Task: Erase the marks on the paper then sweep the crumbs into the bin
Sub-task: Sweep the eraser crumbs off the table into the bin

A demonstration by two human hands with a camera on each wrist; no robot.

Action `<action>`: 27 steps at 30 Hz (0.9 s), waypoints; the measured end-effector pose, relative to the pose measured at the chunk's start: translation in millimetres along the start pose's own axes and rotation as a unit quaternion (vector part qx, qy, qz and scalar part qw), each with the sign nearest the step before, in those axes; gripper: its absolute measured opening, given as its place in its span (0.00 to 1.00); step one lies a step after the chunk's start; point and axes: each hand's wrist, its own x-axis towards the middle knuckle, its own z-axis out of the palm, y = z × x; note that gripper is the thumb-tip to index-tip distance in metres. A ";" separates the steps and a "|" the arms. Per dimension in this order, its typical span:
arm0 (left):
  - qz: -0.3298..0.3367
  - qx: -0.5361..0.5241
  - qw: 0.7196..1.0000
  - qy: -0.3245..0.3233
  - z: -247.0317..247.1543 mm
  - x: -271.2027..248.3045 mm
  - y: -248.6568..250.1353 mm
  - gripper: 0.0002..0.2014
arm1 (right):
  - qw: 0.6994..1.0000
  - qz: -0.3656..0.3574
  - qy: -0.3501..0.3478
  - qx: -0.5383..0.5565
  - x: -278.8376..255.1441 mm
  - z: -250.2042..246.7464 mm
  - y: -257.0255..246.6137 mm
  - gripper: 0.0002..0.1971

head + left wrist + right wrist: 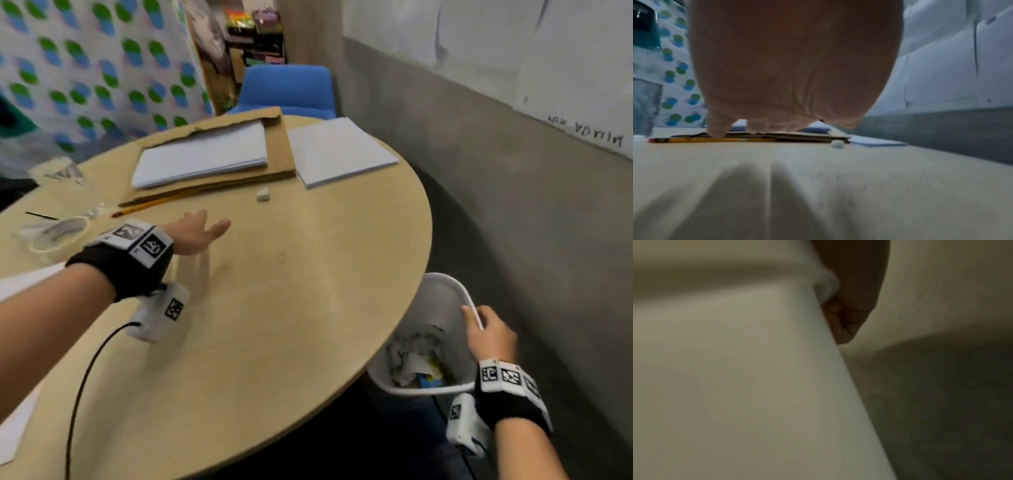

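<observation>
My left hand [198, 229] hovers open over the round wooden table [274, 325], fingers spread, holding nothing; in the left wrist view the left hand [789, 81] fills the top. A few dark crumbs [281, 257] lie on the wood to its right. My right hand [489, 334] grips the rim of a white bin [442, 298], held tilted just below the table's right edge, with crumpled rubbish inside. The right wrist view shows fingers [846, 318] curled over the bin [735, 369] rim. A white eraser [263, 194] [837, 144] lies beyond the left hand. White paper [13, 428] lies at the near left edge.
A cardboard folder [277, 144] with a paper stack [202, 157] and another stack [339, 150] lie at the far side. A yellow pencil [150, 205] [715, 140], tape roll [58, 233] and clear plastic sit at left. A blue chair [287, 89] stands behind; a grey wall at right.
</observation>
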 end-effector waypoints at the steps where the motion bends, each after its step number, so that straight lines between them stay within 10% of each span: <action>1: -0.027 0.013 1.000 0.000 10.6 1.0 -7.2 0.37 | 1.000 0.005 0.010 -0.001 -3.0 -3.5 1.1 0.16; 9: -0.147 -0.029 0.988 0.017 69.6 -6.2 -16.5 0.47 | 0.992 0.071 0.096 0.032 -29.6 -23.7 -13.4 0.15; 16: 0.103 -0.260 0.958 -0.066 48.3 -57.6 110.5 0.33 | 0.988 0.096 0.115 0.038 -35.4 -31.8 -15.9 0.15; 20: -0.064 -0.173 0.981 0.057 32.7 -22.8 36.8 0.40 | 0.985 0.109 0.125 0.054 -32.5 -41.5 -18.0 0.16; 23: -0.181 -0.051 0.982 0.018 42.4 6.6 -42.2 0.45 | 0.982 0.124 0.118 0.082 -28.6 -42.0 -16.5 0.15; 27: -0.152 0.044 0.987 -0.037 41.1 -3.4 -35.5 0.47 | 0.974 0.148 0.136 0.104 34.3 -18.0 67.9 0.17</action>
